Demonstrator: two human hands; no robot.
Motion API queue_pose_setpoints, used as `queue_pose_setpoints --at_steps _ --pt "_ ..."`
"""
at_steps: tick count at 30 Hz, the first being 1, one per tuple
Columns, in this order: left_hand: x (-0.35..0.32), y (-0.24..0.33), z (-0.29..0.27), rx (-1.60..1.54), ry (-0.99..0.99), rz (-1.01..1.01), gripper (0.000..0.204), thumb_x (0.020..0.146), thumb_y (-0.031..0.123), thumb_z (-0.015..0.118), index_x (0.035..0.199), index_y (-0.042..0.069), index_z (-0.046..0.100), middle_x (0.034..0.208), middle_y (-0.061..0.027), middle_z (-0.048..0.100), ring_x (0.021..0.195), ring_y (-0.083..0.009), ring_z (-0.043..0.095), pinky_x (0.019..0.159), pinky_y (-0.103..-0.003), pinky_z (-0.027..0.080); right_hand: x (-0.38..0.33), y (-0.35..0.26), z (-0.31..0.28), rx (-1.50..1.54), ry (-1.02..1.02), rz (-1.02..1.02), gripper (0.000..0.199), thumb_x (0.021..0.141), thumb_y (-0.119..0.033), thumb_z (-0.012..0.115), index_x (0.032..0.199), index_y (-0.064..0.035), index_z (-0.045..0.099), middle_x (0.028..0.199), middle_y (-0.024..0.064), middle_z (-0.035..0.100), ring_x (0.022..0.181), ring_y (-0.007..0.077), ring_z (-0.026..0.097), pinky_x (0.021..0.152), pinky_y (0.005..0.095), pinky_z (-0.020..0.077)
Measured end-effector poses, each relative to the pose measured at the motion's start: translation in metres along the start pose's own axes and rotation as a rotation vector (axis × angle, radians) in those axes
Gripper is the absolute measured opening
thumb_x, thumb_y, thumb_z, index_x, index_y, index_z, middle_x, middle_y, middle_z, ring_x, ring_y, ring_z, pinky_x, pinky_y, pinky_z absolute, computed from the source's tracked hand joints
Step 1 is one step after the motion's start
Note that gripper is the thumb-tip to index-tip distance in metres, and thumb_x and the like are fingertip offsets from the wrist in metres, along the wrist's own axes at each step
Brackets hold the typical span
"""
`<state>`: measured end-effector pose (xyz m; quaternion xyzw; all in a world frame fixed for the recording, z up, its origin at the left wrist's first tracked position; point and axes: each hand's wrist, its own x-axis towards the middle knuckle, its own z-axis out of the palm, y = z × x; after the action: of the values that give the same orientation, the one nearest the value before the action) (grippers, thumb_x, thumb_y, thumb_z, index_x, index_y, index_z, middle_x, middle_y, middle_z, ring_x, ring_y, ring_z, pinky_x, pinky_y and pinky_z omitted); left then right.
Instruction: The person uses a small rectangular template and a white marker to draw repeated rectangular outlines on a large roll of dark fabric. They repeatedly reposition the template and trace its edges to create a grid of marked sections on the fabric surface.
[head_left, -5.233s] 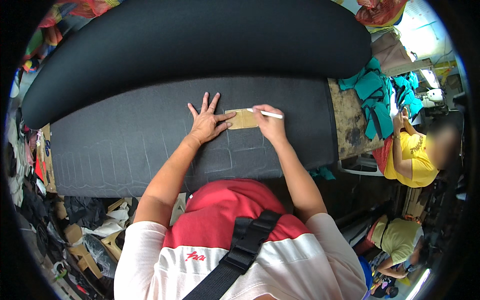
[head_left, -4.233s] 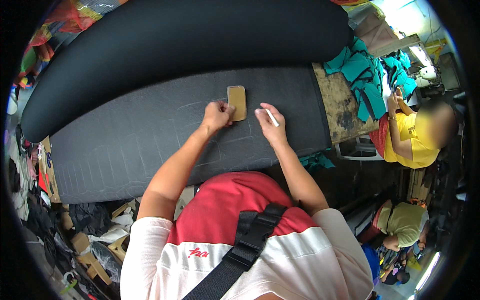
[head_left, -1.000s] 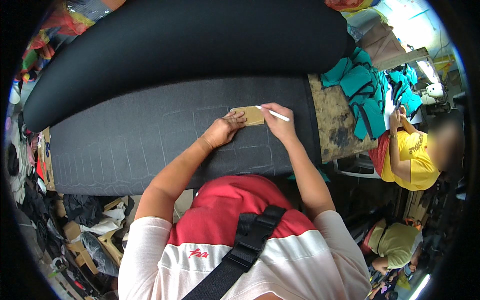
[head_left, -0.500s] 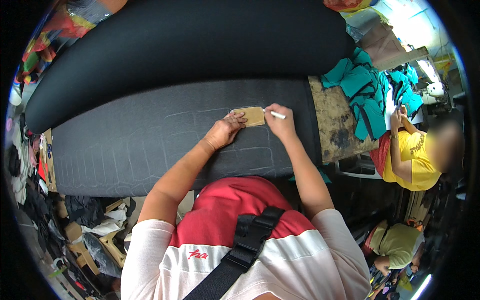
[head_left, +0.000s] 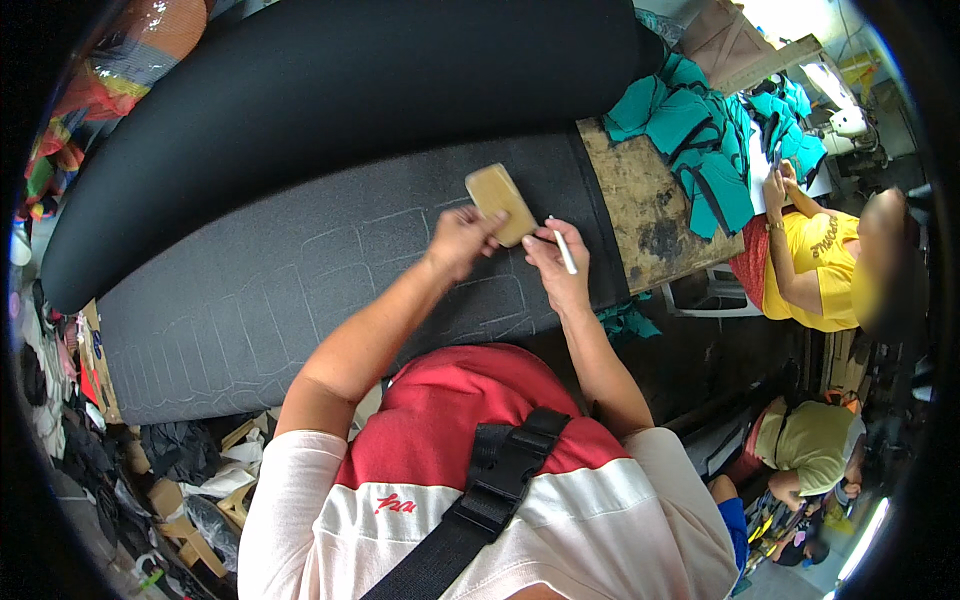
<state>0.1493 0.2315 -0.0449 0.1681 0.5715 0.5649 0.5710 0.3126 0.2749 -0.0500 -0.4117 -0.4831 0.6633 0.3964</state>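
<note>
A tan rectangular template with rounded corners (head_left: pixel 495 195) is tilted above the dark fabric (head_left: pixel 250 290). My left hand (head_left: pixel 462 243) grips its lower left edge between thumb and fingers. My right hand (head_left: pixel 560 270) holds a white pen-like marker (head_left: pixel 566 248), with its fingertips close to the template's lower right corner; whether they touch it I cannot tell. Pale drawn outlines cover much of the fabric, from narrow strips at the left to larger rectangles under my hands.
A thick black fabric roll (head_left: pixel 340 90) lies along the far side. Teal cut pieces (head_left: pixel 700 140) are heaped on the stained wooden tabletop (head_left: pixel 655 215) at right. A person in yellow (head_left: pixel 815 260) sits beyond it, another in olive (head_left: pixel 815 445) lower right. Scraps (head_left: pixel 190 480) fill the lower left.
The template has come up off the fabric and turned steeply in my left hand. My right hand has drawn slightly downward with the marker, and the view has shifted a little.
</note>
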Motion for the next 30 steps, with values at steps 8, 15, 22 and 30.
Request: queue_pose_setpoints --at_steps 8,15,22,30 --pt "-0.060 -0.045 0.016 1.137 -0.508 0.832 0.021 0.076 0.025 0.071 0.079 0.005 0.064 0.081 -0.0105 0.065 0.081 -0.0274 0.064 0.071 -0.039 0.051 0.015 -0.022 -0.092 -0.427 -0.358 0.061 0.024 0.076 0.006 0.061 0.097 -0.0035 0.055 0.087 0.0022 0.062 0.077 0.0085 0.058 0.071 0.0220 0.0476" --pt "-0.033 -0.078 0.013 1.294 -0.655 1.103 0.035 0.078 0.011 0.052 0.110 0.001 0.062 0.123 -0.0108 0.058 0.125 -0.0270 0.046 0.105 -0.037 0.037 0.017 -0.005 -0.078 -0.742 -0.332 -0.190 0.023 0.076 0.006 0.057 0.097 -0.0028 0.061 0.082 0.0079 0.064 0.071 0.0130 0.060 0.066 0.0263 0.0481" --pt "-0.031 -0.089 0.010 1.218 -0.671 1.061 0.035 0.074 0.007 0.057 0.108 0.002 0.064 0.126 -0.0108 0.056 0.123 -0.0270 0.048 0.106 -0.040 0.036 0.010 -0.021 -0.067 -0.714 -0.250 -0.254 0.017 0.084 -0.014 0.065 0.095 -0.0007 0.068 0.088 0.0141 0.068 0.077 0.0212 0.067 0.067 0.0299 0.0516" --pt "-0.029 -0.094 0.013 1.198 -0.689 0.967 0.032 0.074 0.006 0.057 0.105 0.002 0.065 0.122 -0.0112 0.058 0.122 -0.0267 0.049 0.106 -0.040 0.036 -0.002 -0.003 -0.053 -0.834 -0.352 -0.418 0.014 0.077 -0.015 0.068 0.082 -0.0018 0.070 0.080 0.0119 0.069 0.073 0.0275 0.066 0.069 0.0350 0.0526"
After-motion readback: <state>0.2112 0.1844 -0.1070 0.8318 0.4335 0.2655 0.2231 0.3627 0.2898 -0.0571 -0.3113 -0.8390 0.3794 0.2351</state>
